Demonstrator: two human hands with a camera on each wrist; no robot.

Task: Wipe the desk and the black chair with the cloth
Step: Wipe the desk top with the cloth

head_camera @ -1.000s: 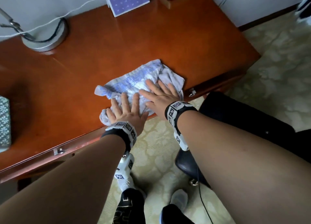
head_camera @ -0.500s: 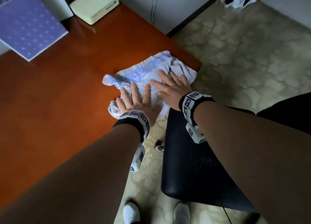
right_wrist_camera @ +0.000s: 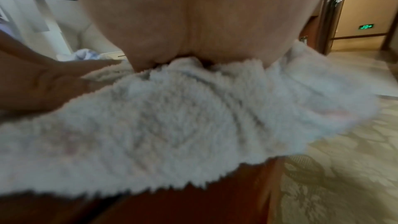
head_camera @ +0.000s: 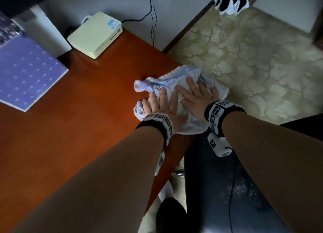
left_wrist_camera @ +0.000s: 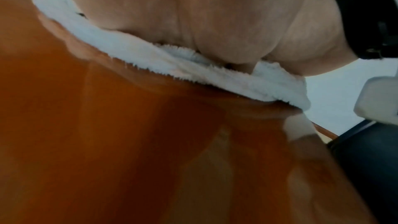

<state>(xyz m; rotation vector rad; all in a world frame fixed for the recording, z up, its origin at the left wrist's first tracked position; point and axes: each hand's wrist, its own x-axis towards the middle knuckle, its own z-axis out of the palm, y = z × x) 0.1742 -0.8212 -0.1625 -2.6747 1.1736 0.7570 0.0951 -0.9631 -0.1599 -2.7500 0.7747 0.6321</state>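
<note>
A white and pale blue cloth (head_camera: 176,82) lies bunched at the right corner of the reddish-brown desk (head_camera: 90,110), hanging a little past the edge. My left hand (head_camera: 158,105) and right hand (head_camera: 195,93) press flat on it side by side, fingers straight. The left wrist view shows my palm on the cloth's (left_wrist_camera: 193,67) fluffy rim over the desk (left_wrist_camera: 107,142). In the right wrist view the cloth (right_wrist_camera: 172,117) spreads under my palm. The black chair (head_camera: 227,189) stands below my right forearm, its seat flecked with pale specks.
A cream box (head_camera: 96,34) sits at the desk's back edge by the wall, with black cables (head_camera: 153,14) behind it. A purple dotted board (head_camera: 26,72) lies at the left. Patterned carpet (head_camera: 253,61) spreads to the right of the desk. My feet are below.
Both hands have slid the cloth rightward along the desk to its right corner, and the cloth now overhangs the edge. My view has swung right, bringing the chair seat under my right arm.
</note>
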